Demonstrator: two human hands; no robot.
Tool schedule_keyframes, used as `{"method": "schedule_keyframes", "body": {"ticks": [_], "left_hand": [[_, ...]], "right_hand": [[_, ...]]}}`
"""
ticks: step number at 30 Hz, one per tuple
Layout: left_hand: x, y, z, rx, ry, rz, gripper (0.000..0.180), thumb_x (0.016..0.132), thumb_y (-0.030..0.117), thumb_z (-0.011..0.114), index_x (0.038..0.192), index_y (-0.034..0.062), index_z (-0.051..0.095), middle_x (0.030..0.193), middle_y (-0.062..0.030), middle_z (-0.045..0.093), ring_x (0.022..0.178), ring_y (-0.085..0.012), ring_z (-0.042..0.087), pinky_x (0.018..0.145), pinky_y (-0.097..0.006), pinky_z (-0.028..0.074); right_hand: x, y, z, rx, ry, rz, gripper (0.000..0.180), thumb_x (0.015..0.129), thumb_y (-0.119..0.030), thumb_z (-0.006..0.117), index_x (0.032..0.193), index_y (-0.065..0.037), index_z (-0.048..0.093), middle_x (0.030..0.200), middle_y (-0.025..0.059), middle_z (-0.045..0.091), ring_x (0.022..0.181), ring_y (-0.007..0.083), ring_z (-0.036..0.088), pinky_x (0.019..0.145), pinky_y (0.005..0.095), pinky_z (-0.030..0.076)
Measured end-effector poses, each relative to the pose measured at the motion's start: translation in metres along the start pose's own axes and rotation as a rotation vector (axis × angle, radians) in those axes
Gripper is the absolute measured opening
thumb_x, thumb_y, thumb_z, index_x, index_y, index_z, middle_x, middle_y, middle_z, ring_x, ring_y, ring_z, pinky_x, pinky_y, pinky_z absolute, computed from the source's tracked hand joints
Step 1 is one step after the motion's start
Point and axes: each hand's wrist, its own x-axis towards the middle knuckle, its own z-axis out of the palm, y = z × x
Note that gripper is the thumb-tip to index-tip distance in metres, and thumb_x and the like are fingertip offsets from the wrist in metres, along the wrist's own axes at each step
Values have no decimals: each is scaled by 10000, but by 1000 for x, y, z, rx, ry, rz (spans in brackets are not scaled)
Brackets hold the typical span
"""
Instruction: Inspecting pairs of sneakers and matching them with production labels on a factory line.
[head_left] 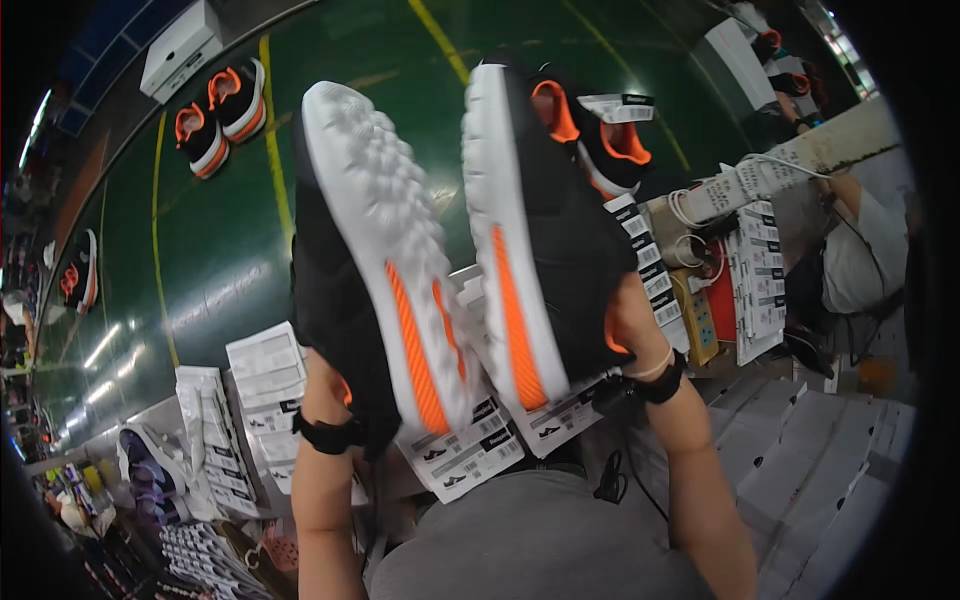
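Two black shoes, left shoe (385, 260) in left hand (325, 385), right shoe (545, 230) in right hand (625, 325), each grasped, block label sheets (470, 450); fingers hidden

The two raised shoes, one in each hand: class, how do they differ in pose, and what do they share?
The left shoe shows its whole white sole face-on; the right shoe is turned so its sole edge, black side and orange-lined opening show. The left shoe hides the left hand; the right hand shows at its shoe's heel. Both have black uppers and white soles with orange stripes.
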Motion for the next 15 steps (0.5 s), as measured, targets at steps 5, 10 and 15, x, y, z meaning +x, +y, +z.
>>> {"method": "schedule_keyframes", "body": {"ticks": [5, 10, 15], "left_hand": [[91, 6, 34, 844, -290, 640, 412, 765, 13, 556, 1176, -20, 569, 918, -135, 682, 833, -202, 656, 753, -277, 492], [70, -8, 69, 1501, -167, 707, 394, 800, 87, 564, 1172, -38, 532, 922, -239, 651, 890, -357, 642, 792, -383, 478], [-14, -28, 71, 1526, -544, 1032, 390, 746, 33, 640, 1122, -24, 556, 1098, -238, 588, 1019, -363, 575, 886, -409, 448]], "right_hand": [[112, 21, -1, -781, 156, -441, 479, 722, -17, 611, 1194, 15, 534, 959, 154, 660, 869, 189, 647, 771, 288, 499], [48, 3, 31, -1252, 69, -501, 278, 787, -122, 645, 1045, -20, 634, 943, 148, 657, 784, 296, 638, 704, 338, 512], [-54, -23, -25, -1528, 625, -303, 220, 798, -121, 631, 990, -14, 619, 908, 138, 626, 779, 318, 614, 684, 372, 495]]}}
